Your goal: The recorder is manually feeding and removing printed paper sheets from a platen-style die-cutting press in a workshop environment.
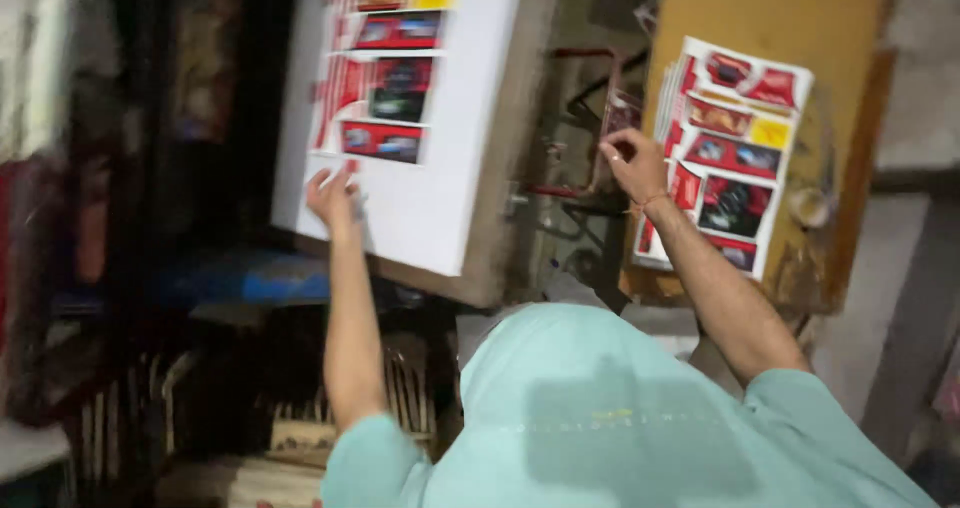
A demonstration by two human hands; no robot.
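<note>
A large white sheet printed with red picture panels lies on a tilted board at upper centre. My left hand rests on the sheet's lower left part just below the panels, fingers spread; the image is blurred there. On a brown board to the right sits a stack of matching printed sheets. My right hand hovers at the stack's left edge with its fingers curled; whether it pinches a sheet is unclear. My light green sleeves and shirt fill the bottom.
A metal frame with red parts stands in the gap between the two boards. A blue surface and stacks of paper or card lie lower left. Dark shelving rises on the left, and a grey wall on the right.
</note>
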